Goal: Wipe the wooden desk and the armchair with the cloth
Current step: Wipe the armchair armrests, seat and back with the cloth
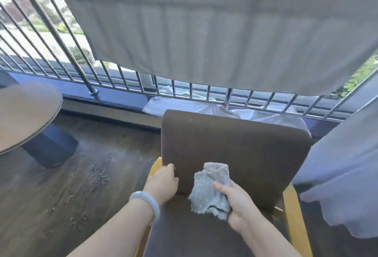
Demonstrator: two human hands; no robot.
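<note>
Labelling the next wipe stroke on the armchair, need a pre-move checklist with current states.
1. Grip of right hand on cloth: ok, fingers curl round it.
2. Contact of cloth with backrest: ok, its upper fold lies on the lower front.
3. Steadying by left hand: ok, it grips the backrest's left edge.
4. Face of backrest above the cloth free of objects: ok.
5. Clearance from curtain on the chair's right side: not ok, it hangs beside the right armrest.
6. Dampness or cleanliness of cloth: cannot tell.
</note>
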